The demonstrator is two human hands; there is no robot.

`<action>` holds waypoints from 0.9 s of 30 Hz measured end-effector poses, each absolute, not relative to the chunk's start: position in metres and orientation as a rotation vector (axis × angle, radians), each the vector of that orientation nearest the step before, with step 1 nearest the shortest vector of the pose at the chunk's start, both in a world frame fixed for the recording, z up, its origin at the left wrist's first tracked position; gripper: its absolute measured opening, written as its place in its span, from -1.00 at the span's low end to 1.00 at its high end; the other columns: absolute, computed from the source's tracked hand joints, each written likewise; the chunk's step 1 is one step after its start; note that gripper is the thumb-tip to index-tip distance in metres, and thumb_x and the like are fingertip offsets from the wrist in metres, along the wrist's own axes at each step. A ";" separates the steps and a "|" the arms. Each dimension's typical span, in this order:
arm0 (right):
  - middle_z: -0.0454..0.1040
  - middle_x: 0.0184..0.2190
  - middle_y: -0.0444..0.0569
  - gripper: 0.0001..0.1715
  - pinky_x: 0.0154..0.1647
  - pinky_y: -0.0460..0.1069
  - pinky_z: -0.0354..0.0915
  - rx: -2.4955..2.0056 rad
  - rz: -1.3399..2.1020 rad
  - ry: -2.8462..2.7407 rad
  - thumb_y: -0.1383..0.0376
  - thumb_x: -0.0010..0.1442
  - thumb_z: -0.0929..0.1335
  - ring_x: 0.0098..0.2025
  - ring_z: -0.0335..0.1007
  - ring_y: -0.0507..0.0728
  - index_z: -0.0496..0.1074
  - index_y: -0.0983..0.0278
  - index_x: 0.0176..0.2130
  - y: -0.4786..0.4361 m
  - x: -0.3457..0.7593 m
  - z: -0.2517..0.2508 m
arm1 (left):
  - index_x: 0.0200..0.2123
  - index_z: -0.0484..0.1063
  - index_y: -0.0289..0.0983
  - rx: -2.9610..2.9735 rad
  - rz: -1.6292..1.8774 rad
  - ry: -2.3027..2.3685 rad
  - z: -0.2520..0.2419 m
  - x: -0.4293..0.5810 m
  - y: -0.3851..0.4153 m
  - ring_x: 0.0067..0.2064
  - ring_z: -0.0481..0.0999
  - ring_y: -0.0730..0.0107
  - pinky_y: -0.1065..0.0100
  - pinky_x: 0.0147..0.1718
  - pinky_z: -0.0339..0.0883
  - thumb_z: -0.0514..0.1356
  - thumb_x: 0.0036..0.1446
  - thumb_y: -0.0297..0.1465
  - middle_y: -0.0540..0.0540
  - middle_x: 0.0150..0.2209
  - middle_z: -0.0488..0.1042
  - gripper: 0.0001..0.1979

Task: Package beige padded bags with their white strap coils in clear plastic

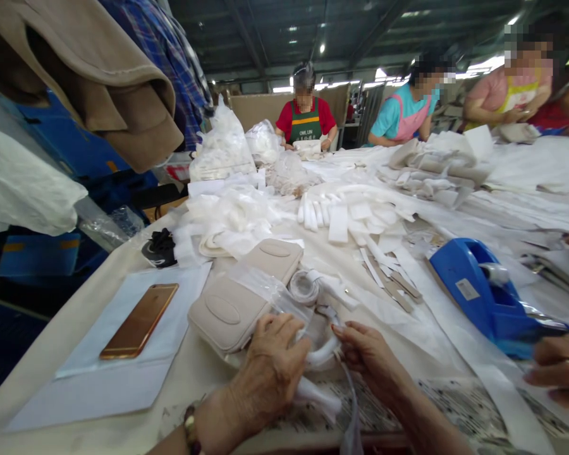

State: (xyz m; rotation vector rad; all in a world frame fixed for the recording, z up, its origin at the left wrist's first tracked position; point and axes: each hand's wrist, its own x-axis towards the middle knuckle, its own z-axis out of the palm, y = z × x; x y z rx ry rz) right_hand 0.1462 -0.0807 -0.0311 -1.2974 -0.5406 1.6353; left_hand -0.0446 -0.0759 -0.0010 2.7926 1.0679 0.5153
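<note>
My left hand (272, 363) is closed around a white curved padded strap piece (323, 352) near the table's front edge. My right hand (367, 354) pinches the same strap from the right, fingers bent. A thin clear plastic bag (265, 287) lies just beyond my hands, partly over two beige oval cases (227, 313). A roll of white webbing (305, 287) sits behind the strap.
A gold phone (140, 319) lies on white sheets at the left. A blue tape dispenser (486, 294) stands at the right, with another person's hand (557, 373) beside it. Piles of white straps and bags (341, 212) cover the table. Three people work at the far side.
</note>
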 end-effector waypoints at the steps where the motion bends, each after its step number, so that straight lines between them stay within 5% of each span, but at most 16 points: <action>1: 0.13 -0.75 -0.31 -0.52 -0.67 -0.17 -0.23 -1.301 1.615 -0.537 0.06 -0.27 0.51 -0.70 -0.08 -0.14 0.28 0.31 -0.56 -0.084 0.146 -0.033 | -0.32 0.38 -0.23 2.776 0.467 1.027 0.001 -0.043 -0.074 -0.08 0.31 0.22 0.10 -0.10 0.05 0.14 0.14 -0.41 -0.05 -0.19 0.42 -0.96; 7: 0.24 -0.65 -0.25 -0.50 -0.64 -0.14 -0.02 -1.367 1.318 -0.548 -0.04 -0.14 0.46 -0.64 0.06 -0.06 0.32 0.28 -0.41 -0.120 0.140 -0.054 | -0.44 0.38 -0.25 2.814 0.318 1.054 -0.002 -0.035 -0.070 -0.13 0.31 0.27 0.14 -0.12 0.01 0.33 -0.04 -0.38 0.04 -0.32 0.42 -0.84; 11: 0.42 -0.45 -0.12 -0.53 -0.42 -0.06 0.23 -1.455 1.216 -0.693 0.06 -0.16 0.48 -0.44 0.31 0.07 0.38 0.27 -0.29 -0.133 0.136 -0.067 | -0.48 0.38 -0.25 2.874 0.459 1.066 -0.018 -0.031 -0.072 -0.17 0.30 0.23 0.09 -0.13 -0.01 0.35 -0.09 -0.40 0.02 -0.37 0.39 -0.83; 20: 0.44 -0.48 -0.15 -0.69 -0.42 -0.10 0.19 -1.312 1.408 -0.821 0.17 -0.11 0.47 -0.43 0.28 0.06 0.42 0.29 -0.37 -0.120 0.133 -0.053 | -0.50 0.36 -0.25 2.807 0.596 1.070 -0.031 -0.028 -0.071 -0.20 0.28 0.24 0.07 -0.06 -0.02 0.27 -0.09 -0.49 0.01 -0.41 0.37 -0.89; 27: 0.51 -0.36 -0.10 -0.59 -0.23 -0.03 0.26 -1.006 1.605 -0.595 0.19 -0.16 0.49 -0.30 0.38 0.13 0.44 0.29 -0.27 -0.118 0.124 -0.059 | -0.47 0.35 -0.23 2.762 0.613 0.976 -0.027 -0.030 -0.073 -0.22 0.28 0.32 0.12 -0.02 -0.08 0.17 -0.03 -0.59 0.04 -0.40 0.37 -0.86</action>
